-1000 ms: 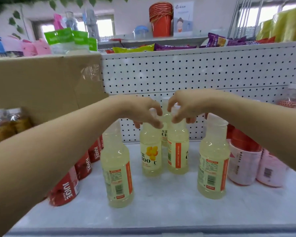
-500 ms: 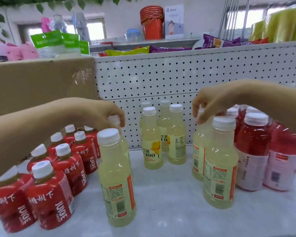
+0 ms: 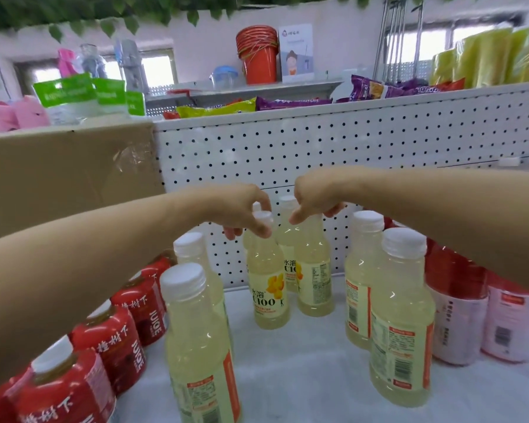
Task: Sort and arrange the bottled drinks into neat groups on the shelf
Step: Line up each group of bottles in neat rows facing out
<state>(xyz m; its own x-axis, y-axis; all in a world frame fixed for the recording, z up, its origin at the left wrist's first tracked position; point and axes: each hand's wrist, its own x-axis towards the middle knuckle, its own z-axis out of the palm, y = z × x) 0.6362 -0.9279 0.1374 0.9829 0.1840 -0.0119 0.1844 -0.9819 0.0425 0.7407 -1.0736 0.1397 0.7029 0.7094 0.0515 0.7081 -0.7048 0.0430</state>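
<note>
Counted upright on grey-white shelf board (image 3: 303, 377): seven pale yellow plastic drink bottles with white caps (image 3: 400, 325). Two front left, two right, three centre against white pegboard back panel (image 3: 348, 148); possible eighth cap half hidden behind fingers. Left hand (image 3: 242, 209) pinching cap of front centre bottle (image 3: 268, 288). Right hand (image 3: 316, 193) curled over top of neighbouring centre bottle (image 3: 313, 276), cap hidden. At least five red juice bottles (image 3: 116, 340) far left; pink-labelled red bottles (image 3: 458, 325) far right, count unclear.
</note>
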